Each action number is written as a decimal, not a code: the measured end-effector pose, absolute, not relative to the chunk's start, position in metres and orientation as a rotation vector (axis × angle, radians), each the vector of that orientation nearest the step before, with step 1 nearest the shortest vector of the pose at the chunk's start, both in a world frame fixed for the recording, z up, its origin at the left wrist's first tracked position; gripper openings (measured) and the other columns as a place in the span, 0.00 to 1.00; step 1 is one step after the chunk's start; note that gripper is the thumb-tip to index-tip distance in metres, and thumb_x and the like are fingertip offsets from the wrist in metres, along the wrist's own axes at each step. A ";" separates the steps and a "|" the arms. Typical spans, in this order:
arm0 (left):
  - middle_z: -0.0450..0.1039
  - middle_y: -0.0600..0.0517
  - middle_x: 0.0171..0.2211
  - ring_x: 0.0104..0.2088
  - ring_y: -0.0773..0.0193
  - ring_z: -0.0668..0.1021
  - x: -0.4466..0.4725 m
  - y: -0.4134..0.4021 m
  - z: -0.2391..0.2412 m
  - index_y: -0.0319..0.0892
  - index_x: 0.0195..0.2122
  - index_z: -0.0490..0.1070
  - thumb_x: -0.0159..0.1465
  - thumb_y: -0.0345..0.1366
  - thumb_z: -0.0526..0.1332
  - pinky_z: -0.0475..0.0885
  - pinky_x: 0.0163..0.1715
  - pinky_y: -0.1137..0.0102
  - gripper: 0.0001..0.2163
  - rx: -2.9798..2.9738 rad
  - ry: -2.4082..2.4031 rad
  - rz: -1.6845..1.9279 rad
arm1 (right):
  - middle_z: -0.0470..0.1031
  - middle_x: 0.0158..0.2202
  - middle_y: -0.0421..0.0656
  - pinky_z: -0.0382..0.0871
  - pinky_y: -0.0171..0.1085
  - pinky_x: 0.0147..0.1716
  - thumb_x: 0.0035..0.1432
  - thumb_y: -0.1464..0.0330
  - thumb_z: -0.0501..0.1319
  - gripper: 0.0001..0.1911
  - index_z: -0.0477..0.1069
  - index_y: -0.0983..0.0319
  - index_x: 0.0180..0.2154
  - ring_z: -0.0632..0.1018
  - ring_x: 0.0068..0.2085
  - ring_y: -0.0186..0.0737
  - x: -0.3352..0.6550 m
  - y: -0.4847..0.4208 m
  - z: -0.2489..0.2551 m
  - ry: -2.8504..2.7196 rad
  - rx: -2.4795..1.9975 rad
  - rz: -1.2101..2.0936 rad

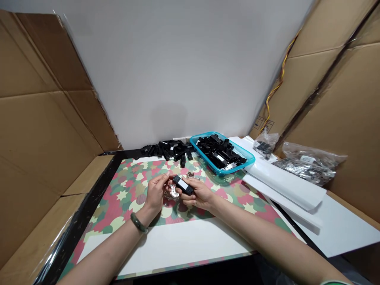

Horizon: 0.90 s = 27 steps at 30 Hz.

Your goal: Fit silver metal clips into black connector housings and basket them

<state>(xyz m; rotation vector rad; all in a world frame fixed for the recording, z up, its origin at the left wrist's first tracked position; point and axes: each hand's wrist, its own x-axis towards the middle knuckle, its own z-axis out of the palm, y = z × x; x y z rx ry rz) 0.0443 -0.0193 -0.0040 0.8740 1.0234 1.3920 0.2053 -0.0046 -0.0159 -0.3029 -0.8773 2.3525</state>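
My right hand [200,193] is wrapped round a small black plastic case [183,185] with a white label on its upper face. The case is tilted, its far end pointing to the left. At that end, the thumb and fingers of my left hand [157,192] are pinched together. Whatever they hold is too small or too hidden to name. Small shiny metal pieces [173,194] lie in a heap on the table, partly behind my hands. A few more metal pieces [190,174] show just beyond the case.
Loose black cases [170,149] are piled by the wall. A blue plastic basket [222,171] full of black parts stands at the back right. Further right are white sheets [285,184] and clear bags of metal parts [308,168]. Cardboard walls [47,126] flank the patterned table [118,198].
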 end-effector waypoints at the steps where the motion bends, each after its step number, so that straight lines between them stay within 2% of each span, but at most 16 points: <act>1: 0.68 0.55 0.18 0.17 0.73 0.67 0.044 -0.020 -0.004 0.37 0.27 0.78 0.49 0.49 0.72 0.62 0.16 0.76 0.18 0.887 1.023 1.397 | 0.72 0.29 0.41 0.48 0.24 0.12 0.69 0.64 0.52 0.14 0.69 0.69 0.39 0.54 0.15 0.21 0.205 -0.005 -0.016 -0.875 -0.306 2.351; 5: 0.66 0.56 0.19 0.16 0.72 0.68 0.044 -0.021 -0.004 0.37 0.29 0.78 0.51 0.50 0.70 0.62 0.15 0.75 0.18 0.953 0.993 1.393 | 0.73 0.29 0.42 0.48 0.24 0.12 0.70 0.63 0.52 0.16 0.70 0.69 0.39 0.53 0.15 0.21 0.204 -0.007 -0.017 -0.884 -0.331 2.343; 14: 0.70 0.54 0.20 0.16 0.65 0.75 0.044 -0.025 0.002 0.38 0.34 0.78 0.52 0.51 0.69 0.67 0.15 0.72 0.20 1.022 0.945 1.310 | 0.74 0.28 0.42 0.48 0.24 0.12 0.67 0.61 0.57 0.15 0.70 0.68 0.37 0.54 0.15 0.21 0.202 -0.008 -0.016 -0.912 -0.379 2.302; 19: 0.74 0.53 0.25 0.18 0.68 0.74 0.042 -0.020 -0.001 0.38 0.39 0.79 0.50 0.46 0.73 0.68 0.18 0.73 0.20 0.988 0.985 1.308 | 0.77 0.28 0.43 0.50 0.25 0.14 0.61 0.62 0.62 0.12 0.70 0.65 0.37 0.58 0.15 0.23 0.200 -0.009 -0.016 -0.876 -0.504 2.172; 24: 0.74 0.53 0.25 0.21 0.72 0.69 0.035 -0.009 -0.008 0.38 0.36 0.81 0.47 0.44 0.74 0.65 0.20 0.75 0.19 0.966 1.099 1.456 | 0.80 0.31 0.46 0.55 0.28 0.14 0.59 0.60 0.63 0.14 0.72 0.65 0.34 0.61 0.16 0.25 0.200 -0.004 -0.020 -0.866 -0.653 2.026; 27: 0.75 0.51 0.28 0.23 0.70 0.70 0.031 -0.008 -0.008 0.40 0.39 0.81 0.52 0.46 0.71 0.67 0.22 0.74 0.18 1.107 1.153 1.443 | 0.80 0.30 0.47 0.55 0.29 0.13 0.58 0.59 0.63 0.14 0.71 0.66 0.34 0.60 0.14 0.25 0.201 -0.001 -0.021 -0.852 -0.704 1.992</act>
